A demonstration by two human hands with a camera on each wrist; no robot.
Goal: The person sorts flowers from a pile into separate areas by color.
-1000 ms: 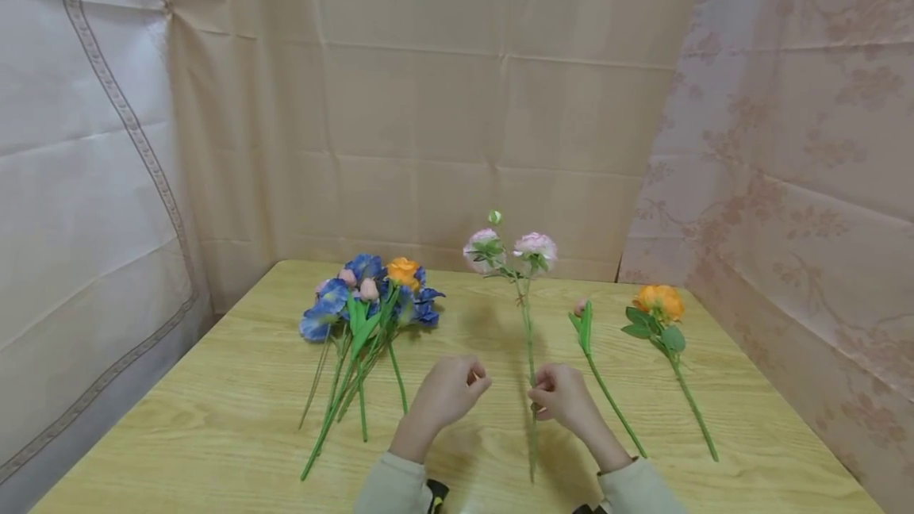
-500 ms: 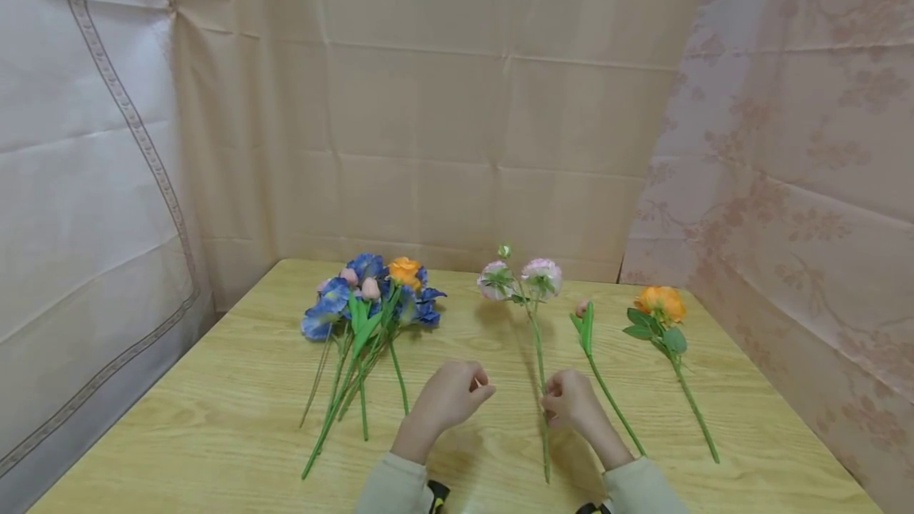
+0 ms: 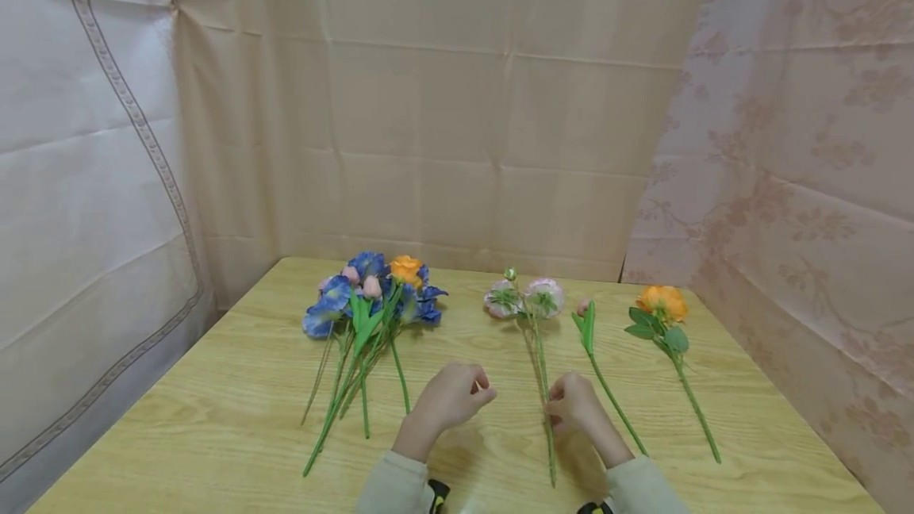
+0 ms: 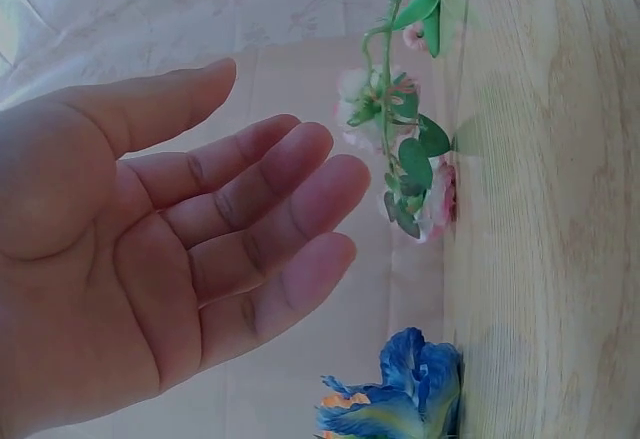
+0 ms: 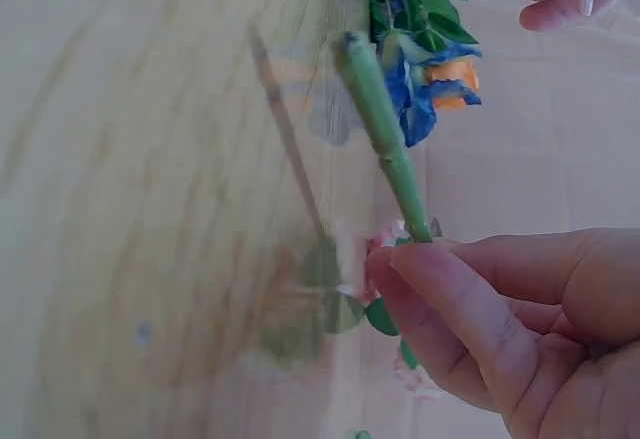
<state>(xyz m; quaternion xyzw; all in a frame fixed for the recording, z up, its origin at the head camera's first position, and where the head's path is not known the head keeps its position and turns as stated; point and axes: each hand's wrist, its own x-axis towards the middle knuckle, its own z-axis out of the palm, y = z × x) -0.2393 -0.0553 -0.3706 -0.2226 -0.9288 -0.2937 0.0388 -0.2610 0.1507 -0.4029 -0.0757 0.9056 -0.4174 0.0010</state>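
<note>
Two pink-and-white blooms (image 3: 545, 297) and one pale green bud (image 3: 510, 274) top the flower spray (image 3: 541, 355) that I pinch in my right hand (image 3: 574, 403), thumb and fingertips meeting on the lower stem (image 3: 551, 450). The spray slants away from me over the wood-grain table (image 3: 236, 387), blooms toward the far edge; in the right wrist view its cut end (image 5: 350, 47) stands clear of the tabletop, apart from its shadow (image 5: 287, 129). Whether the blooms touch the table I cannot tell. My left hand (image 3: 448, 397), to the left of the stem, grips nothing; its fingers are slightly bent, the thumb apart from them. To the right of the spray lies a pink tulip (image 3: 588, 331), and farther right a leafy-stemmed orange rose (image 3: 662, 304). To my left lies a mixed bunch: blue irises (image 3: 331, 304), pink tulip buds (image 3: 371, 286) and a second orange rose (image 3: 406, 270), their stems crossing. Beige cloth (image 3: 457, 117) hangs behind.
</note>
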